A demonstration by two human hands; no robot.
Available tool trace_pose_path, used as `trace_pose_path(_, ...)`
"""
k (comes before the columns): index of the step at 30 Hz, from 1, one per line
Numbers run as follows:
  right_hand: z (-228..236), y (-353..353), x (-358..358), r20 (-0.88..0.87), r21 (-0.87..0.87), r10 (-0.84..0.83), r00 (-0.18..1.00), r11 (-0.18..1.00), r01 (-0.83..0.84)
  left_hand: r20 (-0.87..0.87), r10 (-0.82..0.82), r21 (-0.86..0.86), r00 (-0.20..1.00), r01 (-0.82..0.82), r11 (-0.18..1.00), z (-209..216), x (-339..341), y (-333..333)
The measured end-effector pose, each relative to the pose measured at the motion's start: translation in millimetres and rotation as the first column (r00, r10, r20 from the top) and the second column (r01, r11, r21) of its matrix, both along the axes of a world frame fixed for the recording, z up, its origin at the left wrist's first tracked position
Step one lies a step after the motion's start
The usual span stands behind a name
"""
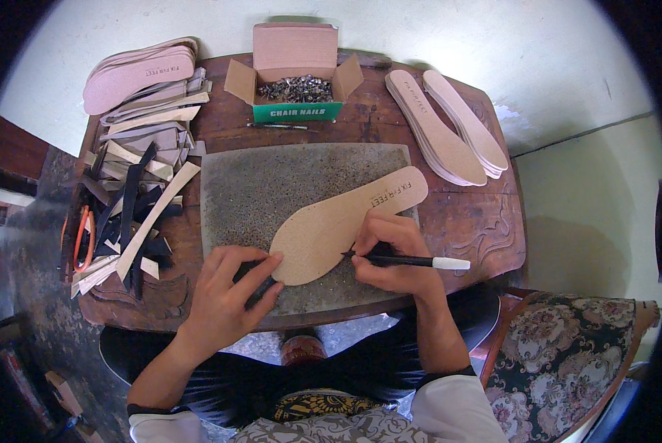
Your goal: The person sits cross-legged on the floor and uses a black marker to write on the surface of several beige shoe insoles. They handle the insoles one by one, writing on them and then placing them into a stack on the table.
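Dark printed lettering [391,195] marks the narrow end of the tan insole [323,232], the pinkish insole stack [128,83] and the right-hand insole pile [433,129]; white capitals [297,113] cross the green-fronted nail box [262,117].

The person's left hand [222,297], slanting in from seven o'clock, is pointing its parted fingers [257,277] toward two o'clock, while the right hand [399,241], angling in from five o'clock, is pinching with bent fingers [375,232] toward ten o'clock.
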State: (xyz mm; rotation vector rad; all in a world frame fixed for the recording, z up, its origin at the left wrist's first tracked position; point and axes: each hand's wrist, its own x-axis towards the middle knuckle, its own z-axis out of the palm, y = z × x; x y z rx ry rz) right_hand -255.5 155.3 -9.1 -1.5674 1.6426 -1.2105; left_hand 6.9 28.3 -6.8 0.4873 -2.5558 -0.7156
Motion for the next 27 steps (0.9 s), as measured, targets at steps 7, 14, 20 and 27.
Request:
trace_pose_path(7,-3.3,-0.5,-1.3,0.012,-0.084,-0.07,0.997,0.994,0.071,0.006,0.003,0.007,1.0,-0.003,1.0,0.4,1.0,0.0)
trace_pose_path(14,-3.4,1.1,-3.9,0.002,-0.051,-0.043,0.999,0.998,0.043,0.0,0.003,0.008,1.0,-0.003,1.0,0.7,0.5,0.3)
trace_pose_path(20,0.5,0.9,-2.5,0.01,-0.017,-0.044,0.999,0.999,0.044,0.005,-0.006,0.017,1.0,0.006,1.0,0.3,0.8,0.1)
trace_pose_path(27,-1.8,0.9,-3.5,0.007,-0.018,-0.049,0.999,0.999,0.049,0.003,-0.005,0.008,1.0,0.005,1.0,2.0,0.5,0.1)
